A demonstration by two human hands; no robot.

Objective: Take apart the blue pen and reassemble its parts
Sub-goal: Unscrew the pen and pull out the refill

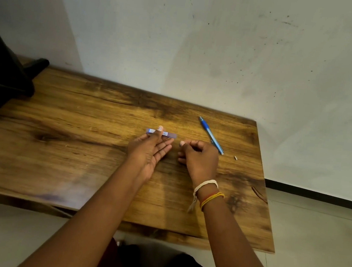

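From the head view, the left hand (149, 150) pinches a translucent blue barrel (161, 133) between thumb and fingers, holding it level above the wooden table (80, 143). The right hand (199, 156) is curled closed beside it; whether it holds anything, I cannot tell. The blue pen (211, 135) lies just beyond the right hand, a small white piece (235, 157) near its tip

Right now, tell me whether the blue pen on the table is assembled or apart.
Cannot tell for sure. The blue pen lies flat and looks whole; a small white piece sits apart beside its tip.
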